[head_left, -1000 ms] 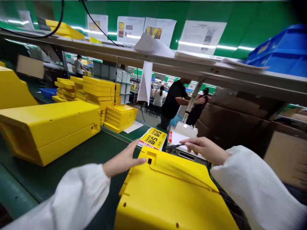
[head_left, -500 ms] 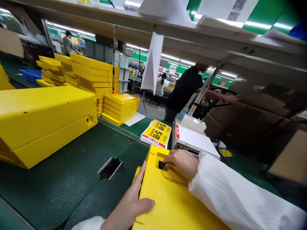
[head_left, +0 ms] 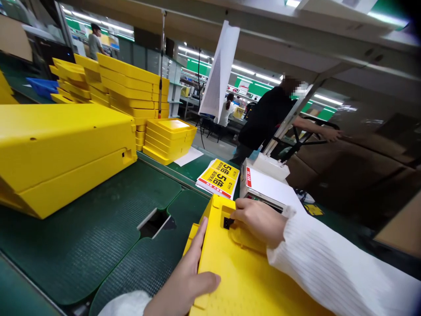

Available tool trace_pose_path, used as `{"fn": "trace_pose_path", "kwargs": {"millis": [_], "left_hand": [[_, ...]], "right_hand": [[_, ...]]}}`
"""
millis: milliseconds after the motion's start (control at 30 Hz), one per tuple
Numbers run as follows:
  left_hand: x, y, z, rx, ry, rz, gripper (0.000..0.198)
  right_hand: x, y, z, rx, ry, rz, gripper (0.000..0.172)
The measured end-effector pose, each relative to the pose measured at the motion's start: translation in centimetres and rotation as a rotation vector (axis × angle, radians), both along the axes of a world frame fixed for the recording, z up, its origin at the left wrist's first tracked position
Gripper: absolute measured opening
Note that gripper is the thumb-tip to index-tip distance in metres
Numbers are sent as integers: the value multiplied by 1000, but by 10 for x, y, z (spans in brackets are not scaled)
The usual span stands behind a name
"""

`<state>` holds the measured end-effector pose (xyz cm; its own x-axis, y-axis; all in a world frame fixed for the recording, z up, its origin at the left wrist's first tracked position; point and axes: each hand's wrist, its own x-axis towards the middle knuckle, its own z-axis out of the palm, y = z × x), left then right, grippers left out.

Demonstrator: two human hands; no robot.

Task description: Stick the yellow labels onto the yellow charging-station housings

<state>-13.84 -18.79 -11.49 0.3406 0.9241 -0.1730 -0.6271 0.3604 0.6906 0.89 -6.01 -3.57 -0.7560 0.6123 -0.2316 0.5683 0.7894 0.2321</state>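
Our right hand pinches the black connector, already in the yellow housing's recess; we cannot confirm full seating. Our left hand clasps the housing's left side.

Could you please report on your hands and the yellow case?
Left hand spread against yellow case, thumb on top. Right hand at black part in recess. Printed sheets beyond, apparently not in the way.
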Motion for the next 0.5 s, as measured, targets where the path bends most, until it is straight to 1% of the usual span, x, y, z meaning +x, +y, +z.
{"fn": "trace_pose_path", "kwargs": {"millis": [67, 167, 267, 333, 400, 467, 500], "left_hand": [[-1, 1, -1, -4, -9, -12, 106], [-2, 2, -2, 8, -21, -13, 106], [-1, 0, -3, 14, -24, -6, 105], [1, -1, -6, 34, -2, 17, 103], [2, 2, -13, 67, 45, 37, 101], [-2, 14, -23, 112, 167, 80, 99], [-6, 24, -27, 126, 265, 127, 101]], "right_hand": [[-4, -4, 3, 15, -48, -9, 20], [-12, -8, 9, -4, -133, -33, 20], [-22, -5, 9, -37, -180, 26, 16], [-28, 0, 4, -53, -162, 84, 15], [-31, 2, 0, -62, -141, 91, 15], [-22, -2, 0, -33, -72, 81, 18], [-11, -8, 3, 21, 27, 78, 22]]}}
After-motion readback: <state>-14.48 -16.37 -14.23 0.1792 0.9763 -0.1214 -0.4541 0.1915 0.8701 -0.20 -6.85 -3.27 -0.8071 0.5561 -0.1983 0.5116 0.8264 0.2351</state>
